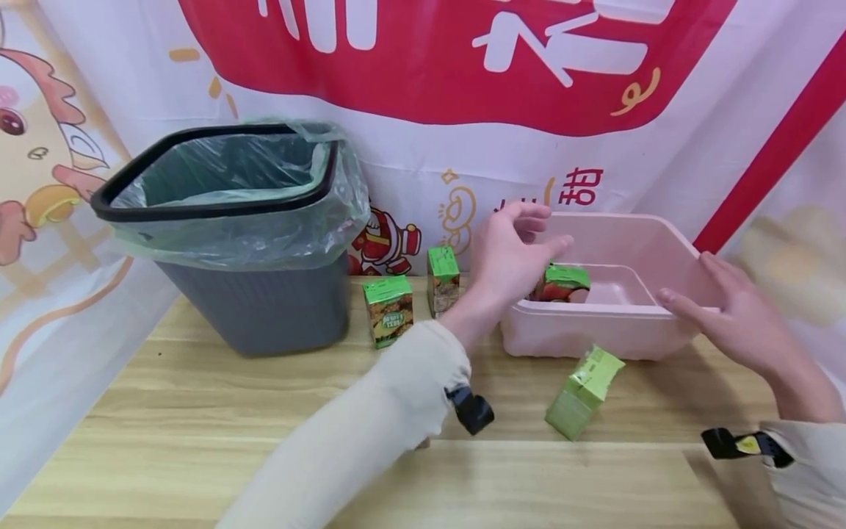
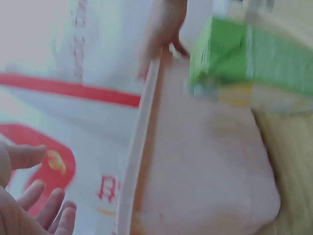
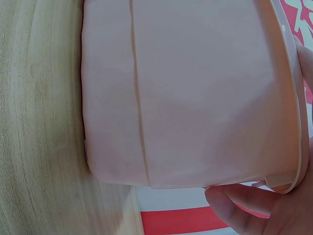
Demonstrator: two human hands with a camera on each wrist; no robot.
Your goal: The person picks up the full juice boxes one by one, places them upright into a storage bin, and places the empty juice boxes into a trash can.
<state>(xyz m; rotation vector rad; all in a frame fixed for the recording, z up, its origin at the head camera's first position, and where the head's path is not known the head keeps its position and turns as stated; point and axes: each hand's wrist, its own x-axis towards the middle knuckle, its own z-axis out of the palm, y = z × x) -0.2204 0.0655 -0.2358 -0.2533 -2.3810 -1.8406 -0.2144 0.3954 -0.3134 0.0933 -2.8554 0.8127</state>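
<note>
My left hand (image 1: 505, 253) hovers over the left end of a pink plastic bin (image 1: 601, 327), its fingers loosely bent with nothing between them. In the left wrist view the same hand (image 2: 29, 196) shows spread fingers, apart from the bin's rim. With my right hand (image 1: 747, 316) I hold the bin's right front corner, thumb over the rim and fingers along the outer side. A small carton with a green top (image 1: 567, 283) sits inside the bin, partly hidden by my left hand. Another green carton (image 1: 581, 393) lies tilted on the table before the bin.
Two green-topped cartons (image 1: 388, 312) (image 1: 443, 279) stand between the bin and a grey trash can (image 1: 264, 301) lined with a green bag. A printed cloth (image 1: 410, 169) hangs behind the wooden table (image 1: 198, 433).
</note>
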